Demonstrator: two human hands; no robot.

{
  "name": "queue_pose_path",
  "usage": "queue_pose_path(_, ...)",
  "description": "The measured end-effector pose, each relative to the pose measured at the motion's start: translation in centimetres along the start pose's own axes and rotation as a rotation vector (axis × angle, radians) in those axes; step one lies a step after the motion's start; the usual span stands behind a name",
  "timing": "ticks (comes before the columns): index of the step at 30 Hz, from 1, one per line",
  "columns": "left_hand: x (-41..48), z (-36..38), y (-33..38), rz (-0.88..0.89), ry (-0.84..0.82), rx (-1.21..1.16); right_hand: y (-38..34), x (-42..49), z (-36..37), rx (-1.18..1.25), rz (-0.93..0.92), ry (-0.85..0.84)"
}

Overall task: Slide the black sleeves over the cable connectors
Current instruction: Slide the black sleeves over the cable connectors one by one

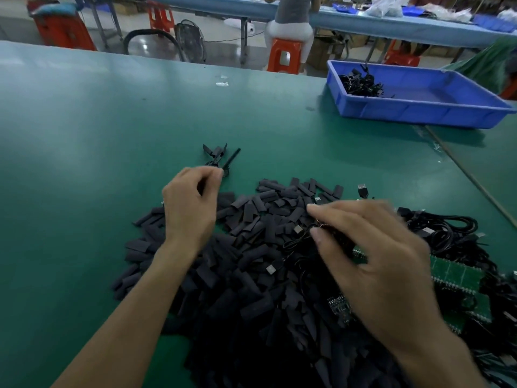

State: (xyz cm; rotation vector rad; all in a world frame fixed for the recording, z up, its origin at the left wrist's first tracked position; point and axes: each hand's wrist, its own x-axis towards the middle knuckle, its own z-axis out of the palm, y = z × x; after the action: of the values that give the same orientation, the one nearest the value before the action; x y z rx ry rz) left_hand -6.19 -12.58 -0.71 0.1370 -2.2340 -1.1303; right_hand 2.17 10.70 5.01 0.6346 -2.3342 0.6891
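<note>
Most of the work is remaining: the sleeve pile [251,261] is large, bare cables [447,231] are tangling right of it, and only a few finished cables [217,156] are lying just beyond it. The left hand [190,203] is pinching those. The right hand [372,247], blurred, is pinching a thin cable [300,238] over the pile. Open table [98,121] is stretching left and beyond the pile, with a blue tray [414,113] far beyond-right.

Open table [84,141] left and ahead. Sleeve pile [251,275] blocks centre, cables [447,233] right, tray [419,114] far right.
</note>
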Motion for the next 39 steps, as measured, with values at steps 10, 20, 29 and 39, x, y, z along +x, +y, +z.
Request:
queue_pose_path(10,8.9,4.3,-2.8,-0.277,-0.304,0.426,5.2,-0.3,-0.9,-0.075,0.294,-0.429)
queue_pose_path(20,2.2,4.6,1.6,0.145,-0.358,0.166,5.8,0.1,1.2,-0.105,0.368,-0.429)
queue_pose_path(29,-5.9,6.0,5.2,-0.138,-0.701,-0.706,6.1,0.4,1.3,0.136,0.473,-0.316)
queue_pose_path(39,-6.5,6.7,5.0,-0.254,-0.750,-0.829,6.6,0.6,0.9,0.211,0.504,-0.403)
